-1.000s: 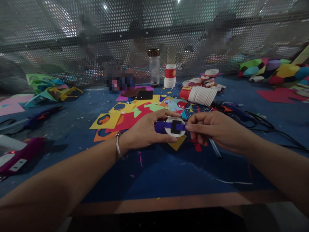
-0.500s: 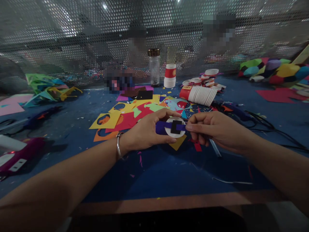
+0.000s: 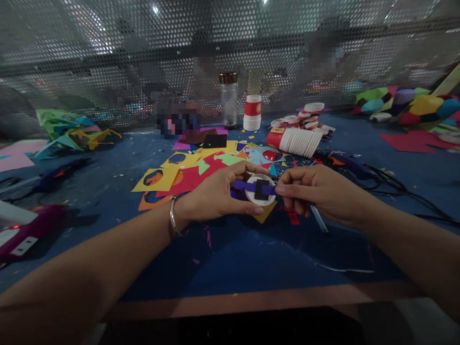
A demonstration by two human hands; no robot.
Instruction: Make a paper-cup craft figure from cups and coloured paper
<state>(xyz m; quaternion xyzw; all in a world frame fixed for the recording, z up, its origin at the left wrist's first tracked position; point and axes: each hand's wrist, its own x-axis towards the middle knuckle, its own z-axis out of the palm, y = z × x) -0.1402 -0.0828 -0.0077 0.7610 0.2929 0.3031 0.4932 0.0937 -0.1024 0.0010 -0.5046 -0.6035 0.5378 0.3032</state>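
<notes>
My left hand (image 3: 219,194) curls its thumb and fingers around the edge of a small white disc (image 3: 254,197), which looks like the base of a paper cup. On the disc's face lies a black paper square (image 3: 262,195). A blue-purple paper strip (image 3: 243,186) crosses the disc from the left palm and overlaps part of the square. My right hand (image 3: 304,189) pinches the strip's right end between thumb and forefinger. Its other fingers are curled below. The left palm partly hides the strip's far left end.
Coloured paper scraps (image 3: 190,177) cover the table behind my hands. Stacked paper cups lie sideways (image 3: 300,142) and stand upright (image 3: 252,112) near a glass bottle (image 3: 229,103). Glue guns lie left (image 3: 57,175) and right (image 3: 345,163), the right one with black cables. A perforated metal screen (image 3: 251,43) stands behind.
The strip now looks narrower at the left and lies straighter across the black square. Both hands keep nearly the same place and grip.
</notes>
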